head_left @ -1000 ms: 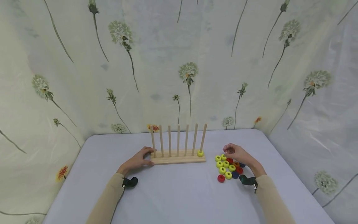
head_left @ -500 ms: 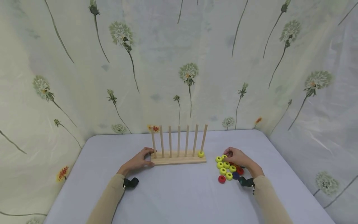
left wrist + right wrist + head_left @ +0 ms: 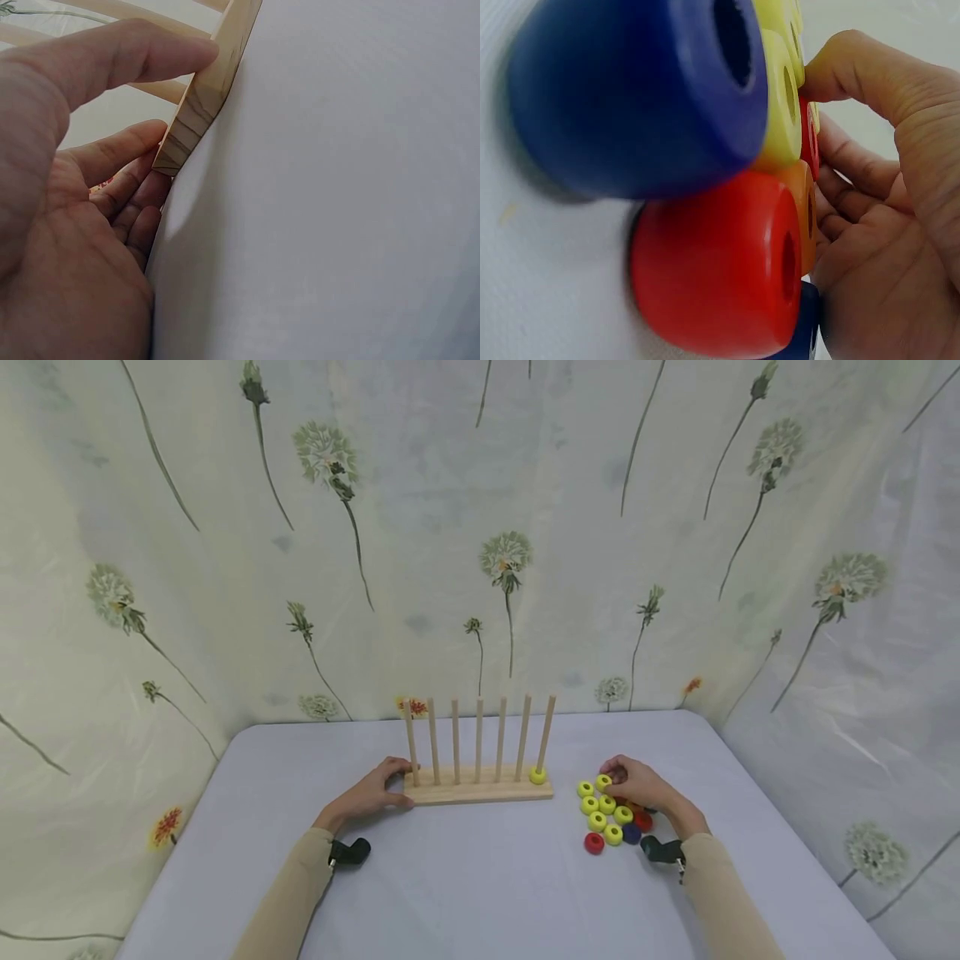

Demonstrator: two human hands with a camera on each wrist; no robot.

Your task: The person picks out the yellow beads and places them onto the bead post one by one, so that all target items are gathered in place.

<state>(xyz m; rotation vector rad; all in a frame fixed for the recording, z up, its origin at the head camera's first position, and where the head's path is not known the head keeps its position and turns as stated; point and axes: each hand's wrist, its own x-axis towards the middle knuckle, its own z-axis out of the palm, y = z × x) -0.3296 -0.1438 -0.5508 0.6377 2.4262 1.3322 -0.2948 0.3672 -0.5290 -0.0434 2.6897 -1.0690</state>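
Note:
A wooden peg rack with a row of upright pegs stands mid-table, and one yellow bead sits at the foot of its rightmost peg. My left hand holds the rack's left end, thumb on the front side and fingers behind, as the left wrist view also shows. Over the bead cluster, my right hand pinches a yellow bead at the back between thumb and fingers. In the right wrist view, a dark blue bead and a red bead are close to the camera, hiding part of the pinch.
Several more yellow beads lie close together right of the rack, with red, orange and blue ones partly under the right hand. A single red bead lies at the cluster's front. Behind the white table hangs a flower-patterned curtain.
My right hand has come down from above the cluster, its thumb and fingers closing round the back yellow bead. The left hand keeps its hold on the rack.

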